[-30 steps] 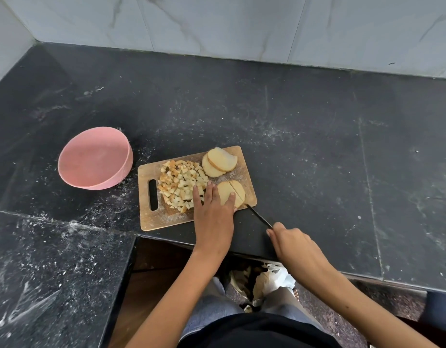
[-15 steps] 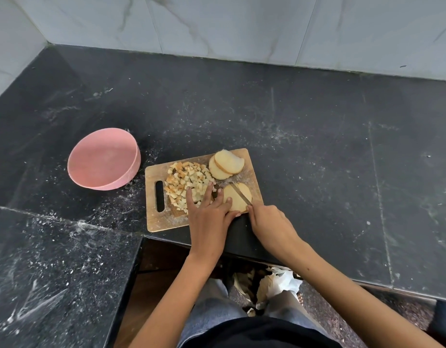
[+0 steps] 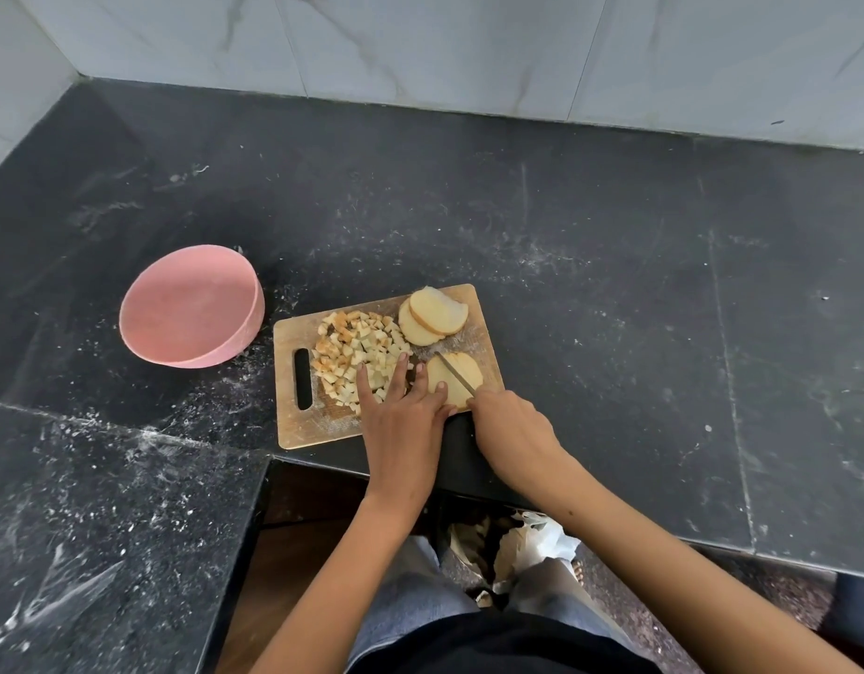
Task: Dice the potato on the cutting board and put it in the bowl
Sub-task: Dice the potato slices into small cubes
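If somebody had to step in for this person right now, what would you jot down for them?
Left hand: fingers flat, steadying the slice on the board.
Right hand: grips the knife, blade lying across that slice.
Done: a pile of dice on the board.
Left: cut this slice, then the two stacked slices; move everything into the pink bowl, which holds no potato yet.

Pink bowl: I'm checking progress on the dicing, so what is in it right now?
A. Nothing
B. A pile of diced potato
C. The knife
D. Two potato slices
A: the pink bowl shows only its bare inside, while the diced potato lies heaped on the cutting board.
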A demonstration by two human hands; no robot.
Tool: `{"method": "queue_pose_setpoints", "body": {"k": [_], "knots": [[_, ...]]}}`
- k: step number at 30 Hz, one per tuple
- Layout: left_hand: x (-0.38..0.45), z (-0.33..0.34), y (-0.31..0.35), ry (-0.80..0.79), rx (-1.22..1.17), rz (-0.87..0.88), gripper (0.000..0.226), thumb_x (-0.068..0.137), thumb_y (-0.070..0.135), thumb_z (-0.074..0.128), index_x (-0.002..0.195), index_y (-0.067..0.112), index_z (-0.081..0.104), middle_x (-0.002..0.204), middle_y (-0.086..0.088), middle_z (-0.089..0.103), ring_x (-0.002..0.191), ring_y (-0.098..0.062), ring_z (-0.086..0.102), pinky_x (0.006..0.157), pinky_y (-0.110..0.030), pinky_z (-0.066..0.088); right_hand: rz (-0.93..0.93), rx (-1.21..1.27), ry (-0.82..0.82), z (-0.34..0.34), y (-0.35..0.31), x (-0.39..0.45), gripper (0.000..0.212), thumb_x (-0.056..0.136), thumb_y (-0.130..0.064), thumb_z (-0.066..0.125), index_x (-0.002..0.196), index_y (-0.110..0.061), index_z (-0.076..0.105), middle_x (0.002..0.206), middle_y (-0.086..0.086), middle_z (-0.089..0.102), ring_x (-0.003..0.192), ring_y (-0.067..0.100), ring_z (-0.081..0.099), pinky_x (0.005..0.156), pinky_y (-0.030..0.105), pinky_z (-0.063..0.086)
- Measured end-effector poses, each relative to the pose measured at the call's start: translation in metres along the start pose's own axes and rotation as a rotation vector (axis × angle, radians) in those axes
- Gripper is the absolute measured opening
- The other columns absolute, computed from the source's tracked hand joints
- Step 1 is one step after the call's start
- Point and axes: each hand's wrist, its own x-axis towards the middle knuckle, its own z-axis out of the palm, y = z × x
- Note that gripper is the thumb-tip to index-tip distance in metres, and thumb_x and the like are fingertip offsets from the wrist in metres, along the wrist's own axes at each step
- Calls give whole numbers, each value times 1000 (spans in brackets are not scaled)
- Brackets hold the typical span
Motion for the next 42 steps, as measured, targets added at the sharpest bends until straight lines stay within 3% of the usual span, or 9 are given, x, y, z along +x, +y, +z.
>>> {"method": "queue_pose_setpoints", "body": {"k": [6,10,15,21,26,28,33,37,42], "knots": [[0,1,2,-4,6,-19,16,80,26,77,94,17,77,110,-11,71,122,-35,56,107,-57,15,-15,-52,-26,1,12,-14,27,103,-15,31,128,-7,39,116,12,58,104,32,60,70,35,39],[0,2,3,8,1,-34,18,78,26,78,94,18,77,110,-9,71,123,-34,56,108,-57,13,-21,-41,-46,4,27,-31,27,106,-25,23,112,-7,43,112,13,59,101,35,60,70,37,38],[0,1,2,0,-3,-36,18,77,26,79,94,20,77,111,-7,71,124,-33,55,108,-57,13,-28,-84,-48,9,37,-47,17,105,-20,26,109,-11,40,108,11,60,98,33,61,67,35,35],[2,-1,-1,9,-1,-31,20,74,28,82,92,24,77,111,-5,71,123,-33,56,108,-54,8,-26,-45,-57,10,39,-52,22,106,-31,20,94,-15,29,103,11,61,97,33,61,67,35,36],[3,-2,-2,8,-3,-29,19,77,28,79,95,23,76,115,-4,70,125,-33,55,109,-55,7,-29,5,-41,17,51,-55,27,105,-35,21,91,-14,31,72,-1,41,84,31,56,66,34,37],[6,-3,-5,-1,20,-15,19,77,28,80,95,22,77,116,-5,69,125,-32,54,109,-56,7,-24,37,-51,21,54,-57,28,104,-36,22,90,-15,33,69,-4,36,75,27,48,66,33,37],[6,-5,-8,-19,17,-11,27,73,40,81,95,24,77,116,-4,69,126,-31,53,111,-56,6,-14,103,-45,10,65,-54,32,103,-39,28,77,-21,37,84,5,58,88,31,60,67,33,39],[8,-4,-4,-32,13,-16,35,64,44,85,90,21,78,112,-6,71,125,-31,55,111,-56,8,-56,216,42,-9,61,-46,35,102,-37,30,82,-14,47,77,5,58,74,26,57,63,33,39],[16,-7,-9,-25,-22,12,44,63,44,86,99,21,72,112,-1,71,132,-33,46,112,-53,-4,-103,325,92,-15,34,-27,22,103,-32,30,99,-13,40,71,2,55,65,20,54,58,35,40]]}}
